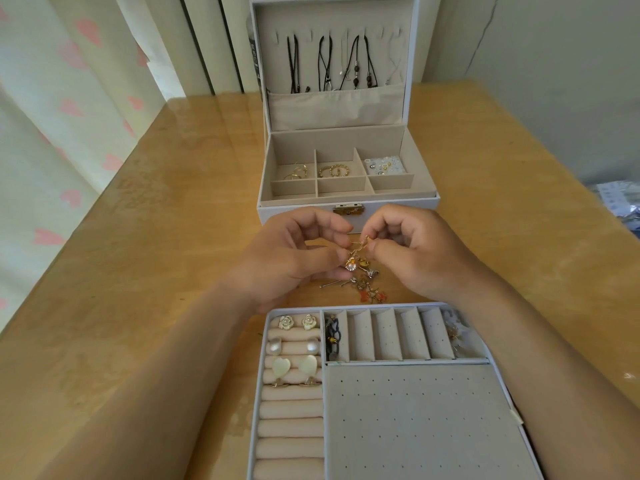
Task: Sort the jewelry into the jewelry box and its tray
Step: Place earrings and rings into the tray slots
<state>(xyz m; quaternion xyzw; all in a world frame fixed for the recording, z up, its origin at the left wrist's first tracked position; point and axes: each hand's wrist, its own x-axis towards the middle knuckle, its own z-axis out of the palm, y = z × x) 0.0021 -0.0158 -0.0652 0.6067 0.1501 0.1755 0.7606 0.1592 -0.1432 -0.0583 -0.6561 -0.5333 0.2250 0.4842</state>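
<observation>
Both my hands are raised over the wooden table between box and tray. My left hand (pixel 294 258) and my right hand (pixel 412 251) pinch a tangle of gold earrings (pixel 356 258) with a small daisy charm hanging from it. Below them lies a small pile of loose earrings (pixel 363 287), some orange, some silver. The white jewelry box (pixel 298 209) stands open behind, with gold hoops and small studs in its back compartments and black cord necklaces (pixel 325 64) hung in the lid. The tray (pixel 408 410) lies nearest me, holding flower, pearl and heart earrings (pixel 294 344) on its rolls.
The wooden table (pixel 156 237) stretches to both sides. A curtain with pink hearts (pixel 52 116) hangs at the left. Some shiny packaging (pixel 620 206) sits at the far right edge. A dark chain piece (pixel 334 336) lies in the tray's left slot.
</observation>
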